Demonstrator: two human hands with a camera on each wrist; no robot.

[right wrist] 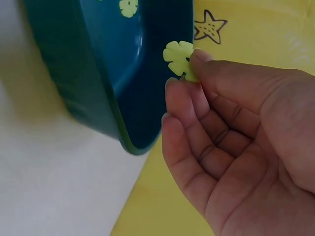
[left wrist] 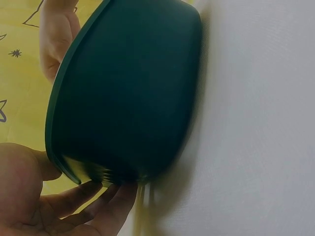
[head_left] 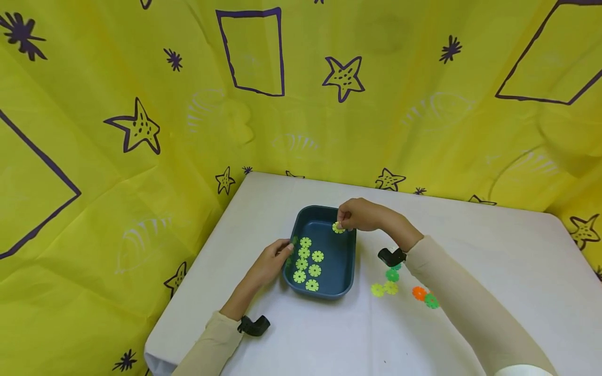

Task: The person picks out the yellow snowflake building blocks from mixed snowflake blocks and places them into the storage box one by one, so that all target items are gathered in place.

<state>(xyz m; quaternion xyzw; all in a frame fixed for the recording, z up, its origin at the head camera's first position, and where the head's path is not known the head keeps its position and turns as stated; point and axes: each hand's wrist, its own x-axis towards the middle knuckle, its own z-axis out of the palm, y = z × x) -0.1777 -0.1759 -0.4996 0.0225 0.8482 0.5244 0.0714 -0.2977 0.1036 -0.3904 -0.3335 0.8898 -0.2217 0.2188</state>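
Note:
A dark blue-green rectangular tub (head_left: 336, 269) stands on the white table. My left hand (head_left: 269, 262) grips its left side, thumb at the rim and fingers against the outer wall (left wrist: 128, 98) in the left wrist view. Over the tub's far right corner, my right hand (head_left: 366, 214) pinches a yellow-green notched disc (right wrist: 177, 56) between thumb and fingers. Several similar discs (head_left: 314, 270) lie flat on the tub's floor, towards its left and near side.
Right of the tub, loose on the table (head_left: 470, 235), lie yellow discs (head_left: 378, 290), green discs (head_left: 392, 275) and an orange disc (head_left: 419, 293). My right forearm passes above that area. A yellow patterned curtain (head_left: 305, 130) hangs behind and to the left.

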